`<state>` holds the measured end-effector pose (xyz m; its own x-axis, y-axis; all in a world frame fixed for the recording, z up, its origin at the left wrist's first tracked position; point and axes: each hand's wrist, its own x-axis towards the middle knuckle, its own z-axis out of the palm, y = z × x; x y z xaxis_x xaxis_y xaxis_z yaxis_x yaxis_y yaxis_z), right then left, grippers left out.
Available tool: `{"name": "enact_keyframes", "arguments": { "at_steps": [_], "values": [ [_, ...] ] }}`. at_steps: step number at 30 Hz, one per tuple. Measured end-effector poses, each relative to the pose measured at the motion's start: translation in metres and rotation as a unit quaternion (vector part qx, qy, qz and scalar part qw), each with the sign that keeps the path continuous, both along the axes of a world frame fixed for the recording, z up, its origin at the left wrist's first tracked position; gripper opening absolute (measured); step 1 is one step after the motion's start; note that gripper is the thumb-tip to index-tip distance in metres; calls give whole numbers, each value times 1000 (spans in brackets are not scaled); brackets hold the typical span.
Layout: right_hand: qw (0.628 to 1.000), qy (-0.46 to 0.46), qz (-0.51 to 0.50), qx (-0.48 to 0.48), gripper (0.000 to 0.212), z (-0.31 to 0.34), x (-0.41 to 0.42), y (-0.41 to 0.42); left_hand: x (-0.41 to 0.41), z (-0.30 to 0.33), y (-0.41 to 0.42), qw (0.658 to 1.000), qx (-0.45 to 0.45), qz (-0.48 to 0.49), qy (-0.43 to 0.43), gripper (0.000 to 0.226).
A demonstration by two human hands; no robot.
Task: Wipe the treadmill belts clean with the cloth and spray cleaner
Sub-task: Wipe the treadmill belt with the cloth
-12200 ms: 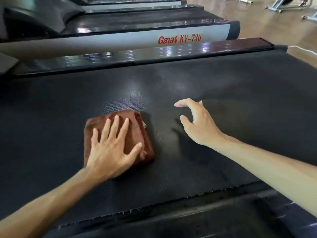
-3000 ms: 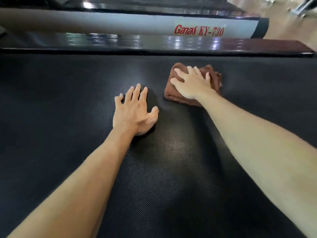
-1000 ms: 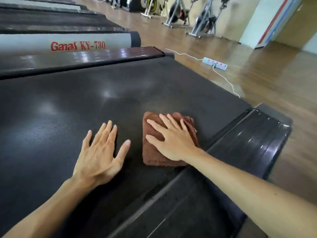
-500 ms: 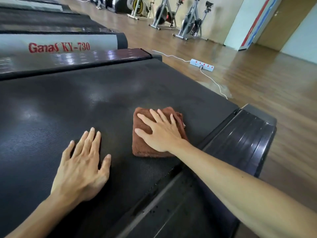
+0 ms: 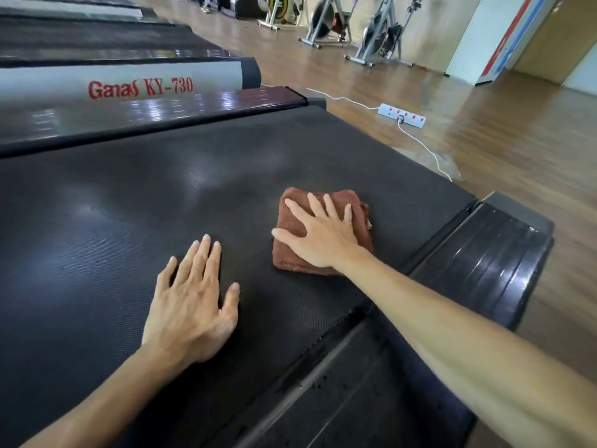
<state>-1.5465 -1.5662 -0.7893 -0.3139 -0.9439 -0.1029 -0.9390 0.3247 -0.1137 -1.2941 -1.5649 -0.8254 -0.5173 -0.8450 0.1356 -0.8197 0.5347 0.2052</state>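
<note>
A folded brown cloth (image 5: 357,206) lies on the black treadmill belt (image 5: 161,195), near the belt's rear right end. My right hand (image 5: 319,236) presses flat on the cloth with its fingers spread and straight. My left hand (image 5: 193,299) rests flat on the bare belt, a hand's width left of the cloth. A dull damp patch shows on the belt above the cloth. No spray bottle is in view.
The treadmill's black side rail and rear end cap (image 5: 484,263) run along the right. A neighbouring treadmill (image 5: 139,87) marked Ganas KY-730 lies beyond. A white power strip (image 5: 402,115) and its cord lie on the wooden floor. Exercise bikes (image 5: 378,37) stand at the back.
Twelve seconds ago my left hand pressed the cloth; now my right hand does. Over the last second the cloth has slid slightly up the belt under my right hand. My left hand stays flat.
</note>
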Motion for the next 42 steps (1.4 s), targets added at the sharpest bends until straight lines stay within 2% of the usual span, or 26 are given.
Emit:
{"name": "enact_keyframes", "arguments": {
  "at_steps": [2, 4, 6, 9, 11, 15, 17, 19, 22, 24, 28, 30, 32, 35, 37, 38, 42],
  "values": [
    [995, 8, 99, -20, 85, -4, 27, 31, 1, 0, -1, 1000, 0, 1, 0, 91],
    [989, -6, 143, -39, 84, -8, 36, 68, 1, -2, -1, 1000, 4, 1, 0, 90],
    [993, -8, 109, -35, 85, -8, 15, 66, 0, -1, -1, 1000, -2, 3, 4, 89],
    [1000, -8, -14, -1, 87, 1, -26, 15, 0, -1, 0, 1000, 0, 2, -4, 91],
    [999, -9, -46, 10, 86, 2, -26, -11, 0, -1, 1, 1000, -3, 4, -4, 91],
    [992, 5, 129, -12, 84, -2, 24, 30, 1, -1, 0, 1000, -8, -2, -7, 90],
    [987, 5, 156, -30, 85, -7, 26, 66, 1, -1, 1, 1000, -7, -2, -6, 89],
    [995, 8, 93, -20, 83, -6, -2, 62, 0, -2, 2, 1000, -12, 3, -7, 88],
    [999, 0, -33, 10, 77, 3, -39, 4, -1, -4, 1, 1000, -17, 0, -21, 88],
    [999, -10, -49, 8, 72, 4, -30, -27, 1, -4, 0, 1000, -15, -2, -19, 89],
    [993, -1, 121, -17, 72, -3, 31, 0, 0, 0, 2, 1000, -10, -7, -10, 89],
    [988, 2, 151, -33, 76, -8, 34, 34, 0, 1, 3, 1000, -1, -8, -15, 89],
    [997, 5, 80, -17, 81, -6, 9, 45, -1, 2, 4, 1000, 1, -2, -18, 88],
    [997, -2, -67, 32, 86, 4, -32, 10, -3, 3, 5, 1000, 12, 4, -28, 90],
    [995, -6, -95, 31, 85, 6, -32, -25, -3, 3, 5, 999, 12, 9, -30, 91],
    [997, -6, -71, 19, 83, 5, -24, -37, -3, 4, 5, 999, 11, 8, -34, 91],
    [988, 7, 150, -27, 75, 4, 23, -18, -2, 7, 6, 999, 13, 8, -43, 92]
  ]
}}
